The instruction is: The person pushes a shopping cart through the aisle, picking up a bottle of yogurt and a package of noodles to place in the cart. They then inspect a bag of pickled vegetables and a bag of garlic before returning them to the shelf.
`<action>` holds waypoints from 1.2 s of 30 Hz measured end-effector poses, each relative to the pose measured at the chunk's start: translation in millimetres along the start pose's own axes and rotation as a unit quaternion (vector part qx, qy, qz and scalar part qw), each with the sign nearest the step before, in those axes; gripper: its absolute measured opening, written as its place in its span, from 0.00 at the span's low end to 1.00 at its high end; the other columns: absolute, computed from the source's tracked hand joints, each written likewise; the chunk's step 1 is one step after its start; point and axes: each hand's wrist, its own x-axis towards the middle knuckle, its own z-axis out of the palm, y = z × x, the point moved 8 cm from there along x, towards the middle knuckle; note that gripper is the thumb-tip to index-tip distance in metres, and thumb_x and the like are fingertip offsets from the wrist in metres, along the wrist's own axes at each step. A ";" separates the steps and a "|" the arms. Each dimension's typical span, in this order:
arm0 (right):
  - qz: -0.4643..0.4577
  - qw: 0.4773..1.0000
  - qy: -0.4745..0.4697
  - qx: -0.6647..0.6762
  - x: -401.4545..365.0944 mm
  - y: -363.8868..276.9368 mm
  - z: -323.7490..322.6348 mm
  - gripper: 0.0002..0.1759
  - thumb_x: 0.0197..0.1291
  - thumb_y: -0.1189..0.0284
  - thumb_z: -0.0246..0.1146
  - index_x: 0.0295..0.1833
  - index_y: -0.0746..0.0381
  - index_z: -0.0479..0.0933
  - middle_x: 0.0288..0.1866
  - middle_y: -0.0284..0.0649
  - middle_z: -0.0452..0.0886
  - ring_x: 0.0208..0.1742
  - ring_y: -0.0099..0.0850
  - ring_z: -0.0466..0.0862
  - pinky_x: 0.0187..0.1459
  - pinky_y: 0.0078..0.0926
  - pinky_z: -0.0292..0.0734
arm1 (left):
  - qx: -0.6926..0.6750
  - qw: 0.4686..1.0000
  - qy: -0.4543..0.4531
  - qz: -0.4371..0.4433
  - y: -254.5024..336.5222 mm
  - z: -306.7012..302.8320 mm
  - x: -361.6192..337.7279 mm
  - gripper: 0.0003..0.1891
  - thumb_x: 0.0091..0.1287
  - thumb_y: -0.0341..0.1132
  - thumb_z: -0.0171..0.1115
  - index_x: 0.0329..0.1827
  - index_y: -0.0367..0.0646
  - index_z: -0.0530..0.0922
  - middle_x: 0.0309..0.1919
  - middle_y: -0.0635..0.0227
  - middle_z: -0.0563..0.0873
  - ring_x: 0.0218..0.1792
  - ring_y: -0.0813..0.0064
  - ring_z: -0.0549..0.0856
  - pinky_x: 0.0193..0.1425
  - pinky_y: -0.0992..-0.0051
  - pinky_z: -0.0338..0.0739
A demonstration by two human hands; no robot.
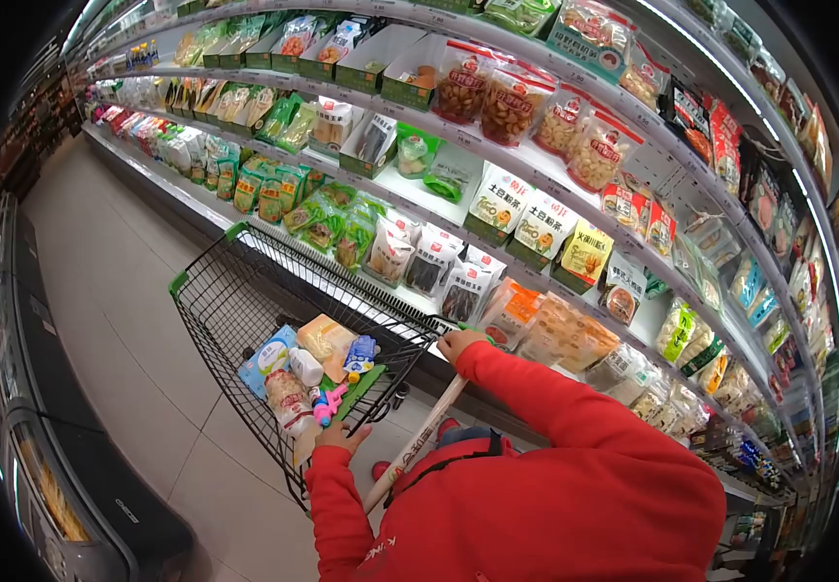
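You're pushing the cart [221,296], left hand [342,436] and right hand [460,342] clamped on its handle [421,435]; the next move probably calls for steering clear of the shelves [412,188].

One wire cart [235,291], one handle [418,438], one left hand [342,436], one right hand [460,341].
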 end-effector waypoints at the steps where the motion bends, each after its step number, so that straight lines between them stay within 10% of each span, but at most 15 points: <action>1: 0.005 1.000 -0.008 -0.005 -1.0 -3.1 -5.5 0.23 0.62 0.54 0.47 0.38 0.57 0.83 0.35 0.48 0.84 0.39 0.48 0.83 0.45 0.44 0.77 | 0.028 0.999 0.024 0.018 1.3 -1.9 3.9 0.39 0.49 0.71 0.61 0.46 0.41 0.80 0.40 0.51 0.84 0.45 0.53 0.82 0.52 0.63 0.74; 6: -0.008 1.000 0.000 -0.013 17.9 -9.7 -8.4 0.23 0.63 0.55 0.46 0.37 0.58 0.83 0.35 0.48 0.84 0.39 0.48 0.84 0.45 0.43 0.77 | -0.050 0.986 0.061 0.147 15.9 -4.8 26.4 0.32 0.53 0.61 0.67 0.43 0.37 0.80 0.41 0.52 0.83 0.43 0.53 0.81 0.51 0.63 0.74; 25: -0.092 0.970 -0.191 -0.120 146.7 -97.5 11.0 0.22 0.61 0.56 0.46 0.34 0.58 0.82 0.30 0.47 0.84 0.33 0.48 0.84 0.40 0.42 0.79 | -0.178 0.982 -0.019 0.053 -19.2 -78.5 131.0 0.23 0.47 0.46 0.76 0.38 0.40 0.79 0.36 0.61 0.82 0.40 0.64 0.81 0.45 0.69 0.74; 36: -0.200 0.972 -0.126 -0.022 194.5 -161.5 3.4 0.19 0.59 0.58 0.49 0.29 0.59 0.80 0.27 0.46 0.83 0.29 0.47 0.82 0.35 0.42 0.77 | -0.328 0.944 0.018 -0.019 -113.6 -120.0 221.8 0.10 0.57 0.34 0.66 0.37 0.37 0.80 0.30 0.66 0.84 0.32 0.77 0.80 0.41 0.77 0.74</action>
